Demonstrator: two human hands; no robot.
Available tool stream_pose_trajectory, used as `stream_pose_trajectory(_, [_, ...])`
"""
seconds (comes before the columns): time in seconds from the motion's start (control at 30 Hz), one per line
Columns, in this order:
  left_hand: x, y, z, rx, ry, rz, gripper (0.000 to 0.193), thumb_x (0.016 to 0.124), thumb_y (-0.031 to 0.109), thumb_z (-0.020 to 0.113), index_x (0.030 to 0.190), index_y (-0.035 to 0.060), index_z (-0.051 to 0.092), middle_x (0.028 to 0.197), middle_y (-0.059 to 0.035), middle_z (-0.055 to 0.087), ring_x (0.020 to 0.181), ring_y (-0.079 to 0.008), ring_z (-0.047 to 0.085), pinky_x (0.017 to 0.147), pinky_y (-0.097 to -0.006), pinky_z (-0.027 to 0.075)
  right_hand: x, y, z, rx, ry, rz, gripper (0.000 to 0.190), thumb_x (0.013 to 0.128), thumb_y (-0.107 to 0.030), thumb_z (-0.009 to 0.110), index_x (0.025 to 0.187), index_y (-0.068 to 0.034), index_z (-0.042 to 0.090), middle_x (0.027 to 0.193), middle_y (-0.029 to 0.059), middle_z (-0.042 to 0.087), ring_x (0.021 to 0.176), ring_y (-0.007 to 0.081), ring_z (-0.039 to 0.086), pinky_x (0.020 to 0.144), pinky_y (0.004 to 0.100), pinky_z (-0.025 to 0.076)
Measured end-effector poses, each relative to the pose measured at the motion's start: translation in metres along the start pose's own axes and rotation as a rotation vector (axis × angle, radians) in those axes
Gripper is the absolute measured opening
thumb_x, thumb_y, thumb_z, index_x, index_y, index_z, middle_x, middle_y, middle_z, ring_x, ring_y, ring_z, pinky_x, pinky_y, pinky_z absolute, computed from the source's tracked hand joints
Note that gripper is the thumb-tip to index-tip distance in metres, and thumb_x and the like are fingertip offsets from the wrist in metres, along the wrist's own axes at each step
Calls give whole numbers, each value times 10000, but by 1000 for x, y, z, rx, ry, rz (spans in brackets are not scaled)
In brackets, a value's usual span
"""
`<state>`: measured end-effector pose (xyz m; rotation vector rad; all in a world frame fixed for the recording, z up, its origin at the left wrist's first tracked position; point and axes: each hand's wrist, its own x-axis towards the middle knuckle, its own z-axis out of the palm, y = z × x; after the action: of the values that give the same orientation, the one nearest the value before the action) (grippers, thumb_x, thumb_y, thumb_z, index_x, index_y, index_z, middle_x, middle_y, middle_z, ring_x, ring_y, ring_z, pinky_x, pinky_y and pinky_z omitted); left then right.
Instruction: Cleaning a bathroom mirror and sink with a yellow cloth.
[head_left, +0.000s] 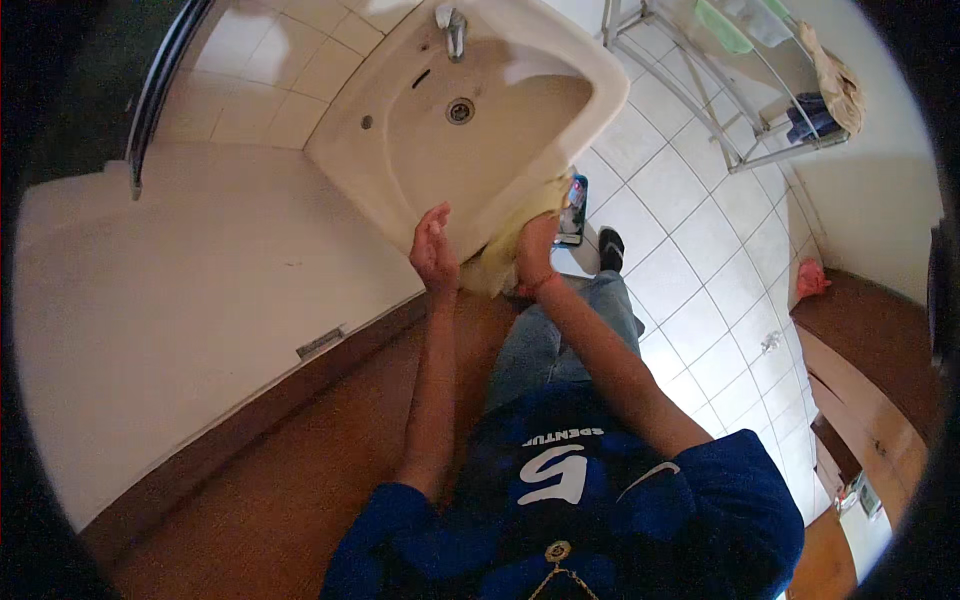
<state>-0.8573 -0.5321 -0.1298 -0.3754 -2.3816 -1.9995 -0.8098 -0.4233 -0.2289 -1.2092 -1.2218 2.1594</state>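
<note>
My right hand (537, 244) is wrapped in or pressed against a pale yellow cloth (504, 251) at the washbasin's front edge. Part of the cloth stretches along the rim, and its lower end hangs toward my left wrist. Most of my right fingers are hidden. My left hand (433, 247) is raised by the front left rim with its fingers slightly curled and apart, and nothing shows in it. Before me is the white ceramic washbasin (442, 165), with a chrome tap (453, 34) at the back and a metal drain (460, 111) in the bowl.
A dark-edged rectangular object (574, 214) lies below the basin's right side. To the right, a metal rack (675, 94) holds cloths above the tiled floor (694, 247). A wall (187, 285) runs along the left. A pink item (812, 279) is at far right.
</note>
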Motion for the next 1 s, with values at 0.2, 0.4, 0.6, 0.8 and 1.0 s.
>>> stream_pose_trajectory(0.2, [-6, 11, 24, 40, -102, 37, 345, 993, 261, 458, 1133, -30, 579, 1125, -153, 627, 1098, -244, 573, 981, -385, 429, 60, 97, -12, -1601, -156, -109, 209, 952, -187, 453, 1078, -70, 571, 1053, 83, 604, 916, 223, 582, 905, 452, 426])
stream_pose_trajectory(0.4, [9, 0, -63, 775, 180, 318, 349, 968, 282, 508, 1188, 20, 573, 1256, -152, 557, 1178, -266, 516, 1002, -386, 389, -108, 47, 90, 247, -308, 537, 496, 972, -455, 342, 1232, -70, 516, 1217, 83, 579, 1079, 280, 550, 930, 439, 442])
stream_pose_trajectory(0.6, [-24, -15, -53, 319, 212, -151, 416, 984, 323, 462, 1258, 15, 515, 1294, -159, 517, 1196, -279, 492, 1022, -377, 358, -116, -45, 63, 926, -231, 641, 529, 985, -479, 289, 1242, -71, 507, 1239, 87, 569, 1109, 292, 541, 942, 431, 454])
stream_pose_trajectory(0.8, [-85, -52, -57, -79, 136, -148, 562, 962, 429, 461, 1316, -8, 444, 1309, -142, 487, 1218, -247, 463, 1048, -357, 354, -123, -37, 70, 657, -412, 713, 448, 997, -395, 306, 1182, -45, 517, 1174, 105, 581, 1054, 269, 573, 912, 395, 485])
stream_pose_trajectory(1.0, [-105, -33, -49, -19, 325, -95, 731, 929, 551, 456, 1399, 7, 321, 1240, -186, 527, 1150, -274, 520, 991, -390, 398, -119, -29, 56, 166, -787, 744, 341, 982, -275, 336, 1116, -43, 547, 1059, 88, 613, 978, 211, 595, 847, 359, 502])
